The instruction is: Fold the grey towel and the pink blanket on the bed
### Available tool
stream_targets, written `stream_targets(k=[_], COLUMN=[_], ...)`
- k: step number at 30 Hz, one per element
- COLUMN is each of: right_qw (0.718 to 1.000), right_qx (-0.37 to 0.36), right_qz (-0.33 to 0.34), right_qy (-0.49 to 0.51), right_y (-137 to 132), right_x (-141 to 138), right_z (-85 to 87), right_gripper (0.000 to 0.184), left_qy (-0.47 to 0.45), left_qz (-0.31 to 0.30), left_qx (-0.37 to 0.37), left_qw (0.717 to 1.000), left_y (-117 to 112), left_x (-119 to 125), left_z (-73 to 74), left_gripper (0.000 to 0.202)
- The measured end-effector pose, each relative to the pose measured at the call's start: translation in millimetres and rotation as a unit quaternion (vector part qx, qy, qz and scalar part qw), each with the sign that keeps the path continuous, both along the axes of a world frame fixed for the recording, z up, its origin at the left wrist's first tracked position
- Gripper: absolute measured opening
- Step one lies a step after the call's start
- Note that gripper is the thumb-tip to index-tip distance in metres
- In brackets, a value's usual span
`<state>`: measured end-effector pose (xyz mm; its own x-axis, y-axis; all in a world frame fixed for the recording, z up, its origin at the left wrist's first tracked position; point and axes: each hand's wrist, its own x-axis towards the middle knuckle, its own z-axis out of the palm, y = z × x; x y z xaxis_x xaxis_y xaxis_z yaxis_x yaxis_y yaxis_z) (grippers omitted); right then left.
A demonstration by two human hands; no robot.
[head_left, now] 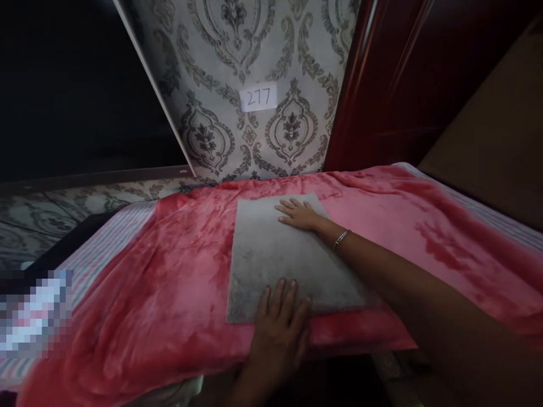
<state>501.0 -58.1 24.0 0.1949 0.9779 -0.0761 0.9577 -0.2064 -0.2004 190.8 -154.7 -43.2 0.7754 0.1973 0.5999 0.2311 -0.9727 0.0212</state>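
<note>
Right hand point(299, 215) was flat and open, fingers spread on the far end of the grey cloth point(284, 257). Left hand point(280, 316) was open too, fingers over the cloth's near edge. The cloth lay flat on a red blanket point(182, 254). Beyond the cloth, a paper point(258, 96) on the wall point(292, 121) read "277", handwritten; a black screen point(85, 90) stood off to the cloth's far left.

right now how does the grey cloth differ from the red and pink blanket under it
The grey cloth is nearly plain; the blanket is mottled red and pink. The cloth is smaller; the blanket extends past it. The cloth lies flat; the blanket has folds. Both are spread out.
</note>
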Motion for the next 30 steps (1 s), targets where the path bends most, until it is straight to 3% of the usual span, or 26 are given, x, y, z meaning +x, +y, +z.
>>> stream_targets(k=[4,9,16,19,24,27,30], right_qw=[1.000,0.999,0.999,0.999,0.977,0.979,0.989], right_qx=[0.015,0.031,-0.010,0.027,0.030,0.020,0.008], right_qz=[-0.013,-0.016,-0.037,0.029,0.209,0.201,0.148], right_qy=[0.009,0.001,-0.026,-0.037,-0.023,-0.025,-0.026], right_y=[15.3,15.5,3.3,-19.4,-50.7,-35.5,0.8], right_x=[15.6,17.5,-14.3,-48.9,-92.0,-87.7,-70.4], right_z=[-7.8,-14.1,12.6,17.0,4.8,0.2,1.6], right_gripper=[0.072,0.073,0.065,0.061,0.060,0.064,0.066], left_qy=[-0.010,-0.011,-0.004,0.000,-0.001,0.012,0.012], left_qz=[0.001,0.002,0.002,-0.002,0.038,0.043,0.046], left_qx=[0.008,0.014,0.009,0.001,-0.008,0.006,0.009], left_qw=[1.000,1.000,1.000,1.000,0.999,0.999,0.999], left_y=[0.8,-0.1,-1.5,1.1,3.8,3.0,2.2], left_x=[1.6,2.3,-0.8,-7.0,-15.2,-14.4,-12.9], left_z=[-3.3,-4.7,0.2,8.7,10.4,2.1,-4.0], left_gripper=[0.045,0.045,0.049,0.051,0.055,0.060,0.059])
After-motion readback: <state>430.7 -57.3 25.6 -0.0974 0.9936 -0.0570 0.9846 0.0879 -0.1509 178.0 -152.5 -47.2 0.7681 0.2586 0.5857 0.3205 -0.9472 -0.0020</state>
